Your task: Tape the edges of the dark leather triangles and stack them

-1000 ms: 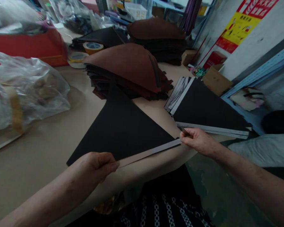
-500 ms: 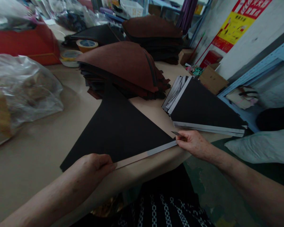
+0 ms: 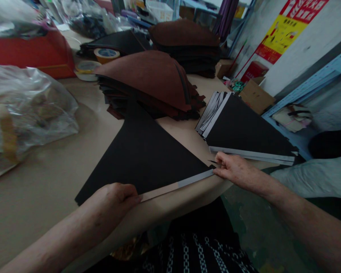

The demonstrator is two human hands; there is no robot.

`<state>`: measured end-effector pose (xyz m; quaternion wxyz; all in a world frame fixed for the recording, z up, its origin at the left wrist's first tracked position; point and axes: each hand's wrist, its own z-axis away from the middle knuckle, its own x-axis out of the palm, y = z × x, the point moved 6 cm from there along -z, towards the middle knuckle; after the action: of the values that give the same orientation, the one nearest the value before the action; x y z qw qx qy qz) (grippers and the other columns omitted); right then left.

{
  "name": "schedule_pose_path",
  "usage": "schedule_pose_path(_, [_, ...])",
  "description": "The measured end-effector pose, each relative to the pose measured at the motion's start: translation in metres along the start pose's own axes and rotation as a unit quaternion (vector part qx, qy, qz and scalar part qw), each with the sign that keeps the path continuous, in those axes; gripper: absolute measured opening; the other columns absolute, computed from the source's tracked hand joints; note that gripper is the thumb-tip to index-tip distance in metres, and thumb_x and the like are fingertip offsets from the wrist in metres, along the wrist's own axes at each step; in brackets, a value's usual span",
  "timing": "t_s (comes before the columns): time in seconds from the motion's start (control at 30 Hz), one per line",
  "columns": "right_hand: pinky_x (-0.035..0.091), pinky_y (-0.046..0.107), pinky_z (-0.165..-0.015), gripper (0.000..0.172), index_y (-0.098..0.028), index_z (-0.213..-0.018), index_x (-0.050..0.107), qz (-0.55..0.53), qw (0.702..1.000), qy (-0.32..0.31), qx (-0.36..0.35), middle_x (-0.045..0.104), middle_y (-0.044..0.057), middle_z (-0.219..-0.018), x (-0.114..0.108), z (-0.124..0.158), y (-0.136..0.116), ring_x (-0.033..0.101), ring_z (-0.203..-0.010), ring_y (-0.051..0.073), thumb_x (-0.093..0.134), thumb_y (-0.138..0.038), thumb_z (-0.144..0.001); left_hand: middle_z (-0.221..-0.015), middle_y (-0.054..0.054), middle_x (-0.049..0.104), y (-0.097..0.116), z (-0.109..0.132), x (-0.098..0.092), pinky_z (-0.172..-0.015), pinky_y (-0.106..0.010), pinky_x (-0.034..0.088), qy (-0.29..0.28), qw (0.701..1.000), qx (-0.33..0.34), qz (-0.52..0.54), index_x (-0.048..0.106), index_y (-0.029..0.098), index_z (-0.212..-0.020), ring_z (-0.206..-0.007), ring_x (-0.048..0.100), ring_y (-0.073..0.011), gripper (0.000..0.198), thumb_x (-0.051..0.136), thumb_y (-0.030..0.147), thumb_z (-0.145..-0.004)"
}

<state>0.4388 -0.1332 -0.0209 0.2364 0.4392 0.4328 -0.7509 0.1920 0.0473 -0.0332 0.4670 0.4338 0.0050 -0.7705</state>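
Observation:
A black triangular sheet [image 3: 147, 151] with a curved side lies flat on the table. Along its near edge runs a pale strip of tape [image 3: 184, 182], tan on the left and grey-white on the right. My left hand [image 3: 118, 201] is closed at the strip's left end, thumb and bent fingers pinching it. At the other end my right hand [image 3: 230, 167] is closed on a small thin blade [image 3: 212, 162], only its tip showing. The right thumb touches the strip beside the sheet's corner. My palms and the rest of the blade are hidden.
Stacked black pieces with pale-edged borders [image 3: 250, 129] lie at the right. Behind the sheet is a brown and black stack [image 3: 147, 76]. Tape rolls [image 3: 106, 55], a clear plastic bag [image 3: 42, 106] and a red bin [image 3: 31, 53] stand left. The table's front edge [image 3: 187, 201] is close.
My right hand has tilted slightly, and less of the blade shows at its fingertips. The left hand keeps its pinch. The whole view has shifted slightly.

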Motion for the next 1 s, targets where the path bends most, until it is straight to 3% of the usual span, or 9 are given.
schedule_pose_path(0.13, [0.031, 0.024, -0.057, 0.009, -0.019, -0.078, 0.053, -0.132, 0.989, -0.04, -0.061, 0.05, -0.002, -0.068, -0.006, 0.003, -0.034, 0.043, -0.061, 0.01, 0.052, -0.026, -0.082, -0.058, -0.001, 0.056, -0.003, -0.001, 0.001, -0.052, -0.026, 0.028, 0.01, 1.0, 0.008, -0.007, 0.059, 0.018, -0.063, -0.056, 0.05, -0.0151, 0.035, 0.041, 0.043, -0.079])
schedule_pose_path(0.23, [0.033, 0.023, -0.058, 0.015, -0.018, -0.077, 0.052, -0.276, 0.952, -0.089, -0.096, 0.045, -0.002, -0.069, 0.004, -0.004, -0.057, 0.04, -0.062, 0.009, 0.052, -0.032, -0.084, -0.06, -0.001, 0.058, -0.001, 0.0, 0.0, -0.053, -0.026, 0.029, 0.018, 1.0, 0.02, -0.006, 0.061, 0.018, -0.063, -0.057, 0.051, -0.015, 0.033, 0.042, 0.04, -0.078])
schedule_pose_path(0.3, [0.03, 0.023, -0.056, 0.022, -0.017, -0.073, 0.05, -0.312, 0.938, -0.112, -0.098, 0.04, -0.003, -0.065, 0.017, -0.013, -0.06, 0.036, -0.059, 0.009, 0.053, -0.037, -0.083, -0.059, -0.001, 0.057, 0.002, 0.002, -0.002, -0.052, -0.025, 0.028, 0.023, 0.999, 0.024, 0.001, 0.06, 0.018, -0.062, -0.056, 0.05, -0.0147, 0.032, 0.043, 0.039, -0.078])
schedule_pose_path(0.43, [0.028, 0.024, -0.055, 0.028, -0.017, -0.068, 0.051, -0.282, 0.946, -0.126, -0.101, 0.039, -0.004, -0.061, 0.039, -0.027, -0.05, 0.035, -0.057, 0.009, 0.054, -0.04, -0.082, -0.053, 0.001, 0.053, 0.004, 0.004, -0.006, -0.051, -0.024, 0.028, 0.021, 0.999, 0.03, 0.022, 0.057, 0.019, -0.059, -0.052, 0.047, -0.0127, 0.03, 0.044, 0.037, -0.078])
schedule_pose_path(0.57, [0.027, 0.024, -0.053, 0.028, -0.017, -0.066, 0.049, -0.244, 0.957, -0.119, -0.102, 0.038, -0.005, -0.06, 0.044, -0.028, -0.046, 0.034, -0.056, 0.008, 0.053, -0.039, -0.083, -0.055, 0.002, 0.055, -0.009, 0.005, -0.009, -0.049, -0.023, 0.027, 0.001, 0.999, 0.028, 0.029, 0.06, 0.019, -0.063, -0.052, 0.048, -0.0126, 0.026, 0.047, 0.037, -0.077])
schedule_pose_path(0.8, [0.032, 0.023, -0.054, 0.013, -0.018, -0.078, 0.055, -0.182, 0.966, -0.157, -0.1, 0.047, -0.003, -0.065, 0.051, -0.018, -0.052, 0.042, -0.058, 0.009, 0.054, -0.031, -0.082, -0.058, 0.001, 0.057, -0.058, 0.022, -0.021, -0.049, -0.023, 0.029, 0.016, 1.0, -0.022, 0.005, 0.062, 0.019, -0.066, -0.055, 0.048, -0.0125, 0.027, 0.046, 0.038, -0.077])
schedule_pose_path(1.0, [0.029, 0.022, -0.05, 0.011, -0.02, -0.079, 0.057, -0.048, 0.988, -0.117, -0.085, 0.049, -0.004, -0.06, 0.053, -0.016, -0.06, 0.042, -0.053, 0.009, 0.056, -0.031, -0.079, -0.059, -0.002, 0.057, -0.115, 0.046, -0.029, -0.051, -0.024, 0.031, 0.028, 0.997, -0.076, -0.008, 0.064, 0.017, -0.068, -0.055, 0.047, -0.0137, 0.031, 0.045, 0.039, -0.076])
